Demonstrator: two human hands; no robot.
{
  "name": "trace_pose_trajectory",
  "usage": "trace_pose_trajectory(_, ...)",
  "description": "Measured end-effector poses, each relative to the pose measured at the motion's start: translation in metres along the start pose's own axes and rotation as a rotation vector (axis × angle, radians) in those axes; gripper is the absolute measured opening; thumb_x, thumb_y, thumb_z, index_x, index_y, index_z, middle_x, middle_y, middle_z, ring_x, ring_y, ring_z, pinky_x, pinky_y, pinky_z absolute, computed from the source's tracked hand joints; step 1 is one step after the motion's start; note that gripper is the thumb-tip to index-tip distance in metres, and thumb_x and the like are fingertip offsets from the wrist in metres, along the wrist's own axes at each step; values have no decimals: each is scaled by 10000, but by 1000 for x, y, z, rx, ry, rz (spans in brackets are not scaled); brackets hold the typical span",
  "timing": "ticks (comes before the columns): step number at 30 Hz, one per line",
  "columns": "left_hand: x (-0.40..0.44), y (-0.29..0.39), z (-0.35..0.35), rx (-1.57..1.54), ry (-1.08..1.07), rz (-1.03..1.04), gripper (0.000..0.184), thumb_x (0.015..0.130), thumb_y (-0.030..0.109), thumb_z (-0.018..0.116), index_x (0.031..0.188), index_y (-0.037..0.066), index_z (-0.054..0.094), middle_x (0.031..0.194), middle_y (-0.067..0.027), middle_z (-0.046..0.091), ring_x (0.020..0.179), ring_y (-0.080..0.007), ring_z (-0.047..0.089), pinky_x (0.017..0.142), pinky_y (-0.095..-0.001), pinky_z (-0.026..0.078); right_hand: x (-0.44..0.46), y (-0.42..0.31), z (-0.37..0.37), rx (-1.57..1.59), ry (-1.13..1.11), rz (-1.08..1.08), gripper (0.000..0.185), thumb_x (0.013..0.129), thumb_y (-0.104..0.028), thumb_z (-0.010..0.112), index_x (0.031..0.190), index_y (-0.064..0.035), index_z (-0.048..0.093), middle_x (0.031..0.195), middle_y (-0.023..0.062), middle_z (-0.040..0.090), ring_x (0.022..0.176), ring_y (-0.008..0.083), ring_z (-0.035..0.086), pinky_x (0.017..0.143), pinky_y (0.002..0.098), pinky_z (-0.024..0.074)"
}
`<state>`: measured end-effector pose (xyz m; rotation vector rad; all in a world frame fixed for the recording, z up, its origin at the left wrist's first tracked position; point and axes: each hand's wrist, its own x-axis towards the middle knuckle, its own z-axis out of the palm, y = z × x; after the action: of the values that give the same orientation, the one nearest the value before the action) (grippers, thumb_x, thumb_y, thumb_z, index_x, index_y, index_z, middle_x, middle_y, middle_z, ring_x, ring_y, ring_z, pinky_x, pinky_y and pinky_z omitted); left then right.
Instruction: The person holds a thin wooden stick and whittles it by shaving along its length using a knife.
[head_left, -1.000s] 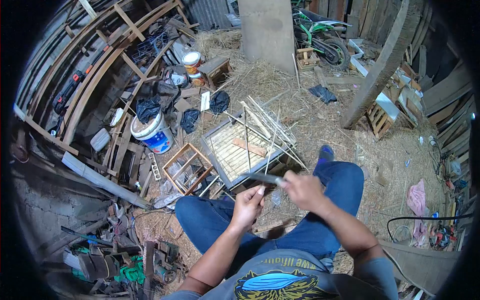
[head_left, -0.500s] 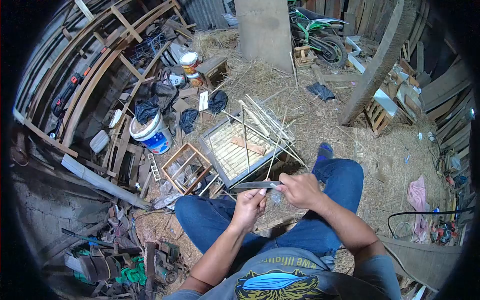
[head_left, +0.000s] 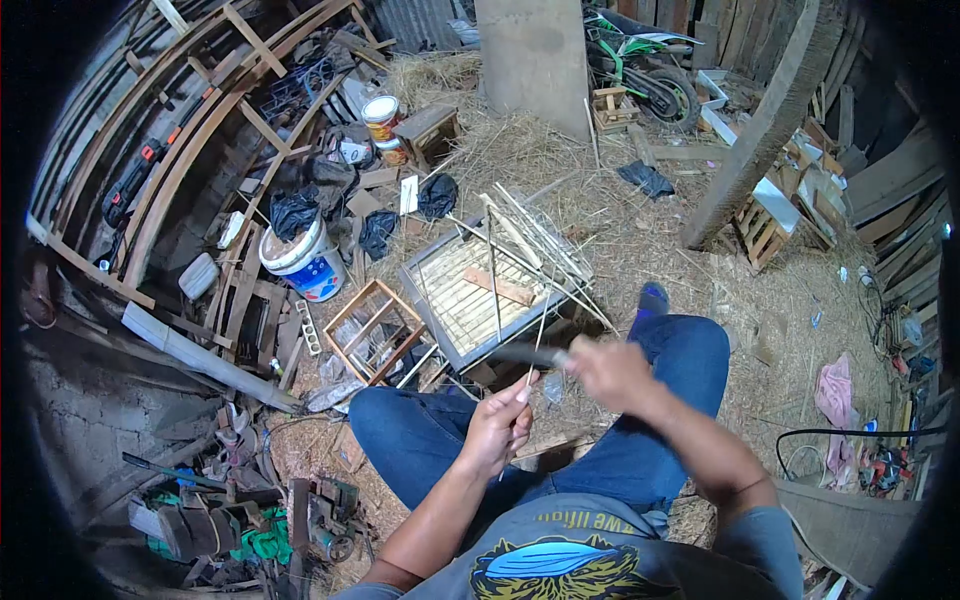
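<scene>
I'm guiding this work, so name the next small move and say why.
Probably set the knife lightly against the thin stick just beyond the left hand: that hand grips the stick, the right hand holds the knife, and the knife, blurred, crosses the stick in view, contact unclear.

- We see moderate, cool light over the straw floor [head_left: 650, 230].
- We find black corners and strong bending toward the rim.
- We notice blur smearing the right hand [head_left: 608, 372] and blade [head_left: 528, 354].
- We catch a small glare at far right.
</scene>
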<state>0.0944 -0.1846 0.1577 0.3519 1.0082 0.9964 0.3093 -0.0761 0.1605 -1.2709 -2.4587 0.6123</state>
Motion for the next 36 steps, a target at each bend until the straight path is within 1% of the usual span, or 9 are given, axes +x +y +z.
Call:
trace_pose_trajectory(4,1,7,5,-13,-24,22,421,1073,219,539,1480,111,520,661,56,461,505,-35,367,424,-201,301,-9,-29,12,93,10,-139,329,1026,-432,525,921,-121,553,660,146,647,581,386,652,498,524,472)
trace_pose_trajectory(8,-12,9,13,10,-65,45,460,1067,209,548,1506,89,480,635,51,444,483,-53,337,418,-212,273,7,-5,1,-19,26,24,335,1029,-428,520,905,-119,550,654,137,644,600,391,657,501,525,468)
trace_pose_trajectory(11,-13,3,15,73,-15,79,425,1064,209,558,1466,73,531,628,57,457,490,-45,347,425,-216,261,11,8,-15,-22,124,-34,363,1055,-447,447,935,-118,543,633,135,657,543,364,664,466,513,481)
trace_pose_trajectory(14,-9,0,12,139,40,129,392,1062,223,567,1425,75,578,630,64,475,481,-35,356,425,-212,263,-8,-26,-13,30,-98,-125,329,1027,-426,509,938,-111,543,651,156,661,603,397,674,496,538,480)
trace_pose_trajectory(24,-2,6,8,63,16,93,387,1065,226,565,1419,72,584,620,56,466,460,-38,336,414,-214,243,-4,-9,-2,27,31,-157,318,1013,-393,543,880,-104,539,625,147,627,576,383,651,491,517,469)
trace_pose_trajectory(26,-12,7,10,23,-15,59,383,1062,213,563,1413,59,575,613,56,458,462,-44,333,405,-217,240,8,19,-7,-98,87,-1,364,1028,-449,492,900,-110,529,622,144,641,564,381,661,475,519,481)
trace_pose_trajectory(29,-14,3,9,-40,-36,27,375,1063,198,552,1409,53,560,599,55,442,456,-52,324,392,-219,240,12,25,-24,-26,77,65,390,1042,-469,454,884,-119,523,605,150,625,551,385,653,470,520,477)
trace_pose_trajectory(32,-6,-3,4,-47,-52,23,381,1069,197,537,1427,69,544,592,56,425,453,-52,317,386,-217,247,-5,-13,-6,27,-8,-129,395,1044,-471,454,882,-118,526,606,152,625,555,395,651,468,526,478)
trace_pose_trajectory(36,-4,1,5,15,-102,80,437,1074,200,523,1499,102,489,597,56,414,464,-47,318,390,-213,254,-1,-19,1,44,0,-174,388,1042,-463,461,887,-114,524,604,154,624,569,407,655,469,530,481)
